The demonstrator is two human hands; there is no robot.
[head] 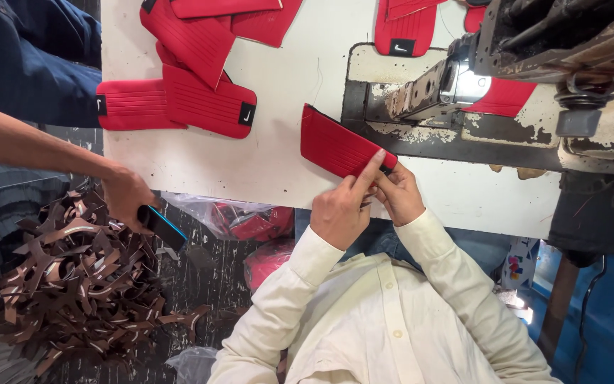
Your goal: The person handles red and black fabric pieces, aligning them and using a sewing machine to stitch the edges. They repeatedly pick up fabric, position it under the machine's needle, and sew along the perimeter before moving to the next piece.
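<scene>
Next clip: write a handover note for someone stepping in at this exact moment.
Left hand: index finger pressed on the red piece at its near corner; grip unclear.
Right hand: pinches the same corner.
Red piece: flat on the table, beside the sewing machine, not under it.
Done: other red pieces lie piled at the table's far left.
Left: more red material seems to sit in a bag below the table edge.
A co-worker's hand holds a dark flat object near brown strips.
</scene>
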